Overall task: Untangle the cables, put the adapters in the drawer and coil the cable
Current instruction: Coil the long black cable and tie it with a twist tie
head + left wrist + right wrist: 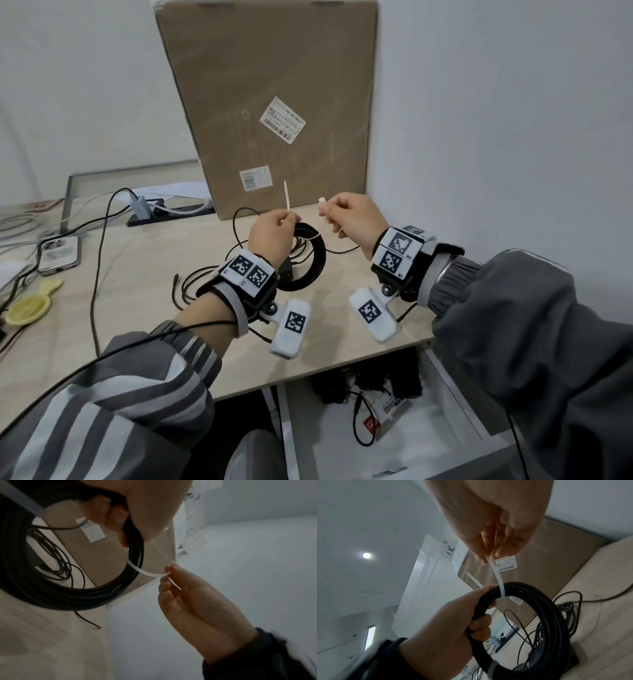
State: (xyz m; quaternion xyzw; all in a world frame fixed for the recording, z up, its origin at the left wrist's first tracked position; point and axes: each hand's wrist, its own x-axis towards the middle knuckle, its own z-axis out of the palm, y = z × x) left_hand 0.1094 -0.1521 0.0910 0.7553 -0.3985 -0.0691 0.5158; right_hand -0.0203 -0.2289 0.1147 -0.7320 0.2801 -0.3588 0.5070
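My left hand (289, 221) holds a black coiled cable (310, 260) upright above the desk; in the right wrist view its fingers (479, 623) wrap the coil (556, 615). A white zip tie (496, 577) loops round the top of the coil. One end (287, 198) sticks up from my left hand. My right hand (323, 209) pinches the other end (149, 573) just to the right. A black adapter (570, 660) and loose thin cables (191, 284) lie on the desk under the coil. More black adapters (370, 380) sit in the open white drawer (428, 431).
A large cardboard box (274, 102) leans on the wall behind the hands. A power strip (164, 212) with a plugged charger, a phone (58, 255) and a yellow object (30, 305) lie to the left. The wall is close on the right.
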